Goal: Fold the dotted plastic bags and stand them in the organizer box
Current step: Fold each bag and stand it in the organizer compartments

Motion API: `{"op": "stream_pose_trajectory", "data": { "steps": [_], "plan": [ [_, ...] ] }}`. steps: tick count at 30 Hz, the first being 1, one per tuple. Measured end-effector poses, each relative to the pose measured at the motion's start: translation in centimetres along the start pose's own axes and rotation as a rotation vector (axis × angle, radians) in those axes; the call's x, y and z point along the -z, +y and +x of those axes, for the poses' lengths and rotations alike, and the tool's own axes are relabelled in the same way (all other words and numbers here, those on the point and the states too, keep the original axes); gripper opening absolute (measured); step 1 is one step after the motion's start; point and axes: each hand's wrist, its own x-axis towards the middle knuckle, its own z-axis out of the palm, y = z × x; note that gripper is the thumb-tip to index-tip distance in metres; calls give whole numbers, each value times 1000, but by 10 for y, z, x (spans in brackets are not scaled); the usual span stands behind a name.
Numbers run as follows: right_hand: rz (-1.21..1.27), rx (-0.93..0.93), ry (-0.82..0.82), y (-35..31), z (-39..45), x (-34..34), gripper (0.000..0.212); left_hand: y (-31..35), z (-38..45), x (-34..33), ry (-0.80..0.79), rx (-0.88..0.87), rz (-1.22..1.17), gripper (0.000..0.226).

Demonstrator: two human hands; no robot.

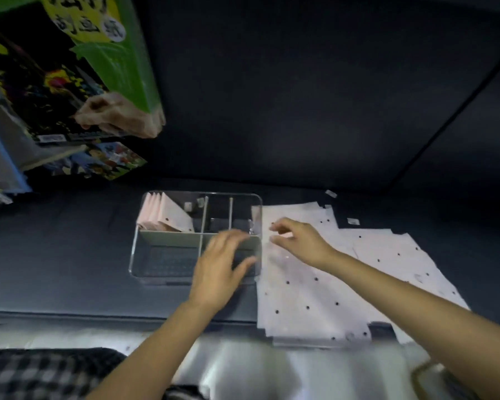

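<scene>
Left hand [218,268] hovering open, fingers spread, over clear organizer box [145,272] on dark table [70,255]. Right hand [296,241] pinching top dotted plastic bag [309,295] of flat stack beside box. Folded bags [165,217] standing in rear-left compartment.

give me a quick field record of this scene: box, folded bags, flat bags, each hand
box: clear organizer box with dividers, on the dark surface
folded bags: pale folded bags standing in the back left compartment
flat bags: stack of dotted plastic bags lying flat, right of the box
left hand: left hand open, blurred, over the front right part of the box
right hand: right hand over the far end of the stack, fingers loosely curled; contact unclear
</scene>
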Motion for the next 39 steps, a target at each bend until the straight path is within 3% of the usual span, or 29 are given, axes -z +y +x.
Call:
{"op": "stream_pose_trajectory", "data": {
  "steps": [2, 4, 6, 9, 11, 13, 15, 18, 21, 24, 27, 28, 31, 34, 37, 39],
  "plan": [
    [-115, -59, -81, 55, -43, 17, 37, 23, -18, -30, -302, -77, -61, 45],
    [-284, -94, -205, 105, -85, 24, 59, 34, -39, -62, -531, -120, -29, 58],
    [-428, -45, -306, 144, -119, 22, 79, 34, -58, -88, -685, -146, 84, 81],
    [-593, 129, -376, 173, -154, 11, 91, 27, -82, -109, -816, -171, 281, 105],
    [-660, 280, -244, 179, -165, 3, 85, 24, -87, -117, -810, -180, 356, 109],
    [-585, 360, -56, 182, -166, -1, 55, 23, -83, -122, -796, -164, 375, 109],
    [-495, 373, 11, 184, -164, -4, 27, 22, -75, -125, -793, -144, 383, 109],
    [-346, 293, -28, 193, -157, -2, 14, 19, -68, -129, -781, -146, 370, 109],
    [-204, 97, -152, 192, -146, 10, 22, 20, -69, -129, -742, -140, 309, 101],
    [126, -97, -199, 176, -129, 28, 20, 33, -62, -125, -650, -52, 107, 75],
    [514, -291, -215, 166, -107, 44, 25, 53, -42, -115, -494, 277, -280, 20],
    [625, -370, -230, 165, -98, 48, 22, 58, -33, -111, -459, 360, -418, 11],
    [910, -639, -204, 165, -74, 56, 18, 63, -13, -103, -250, 438, -564, 24],
    [854, -812, -82, 161, -58, 53, 20, 64, -14, -98, -2, 422, -370, 42],
    [525, -713, -24, 161, -57, 50, 24, 65, -31, -107, -175, 304, -244, 60],
    [563, -599, -7, 172, -62, 47, 31, 63, -42, -117, -295, 290, -256, 69]
  ]
}}
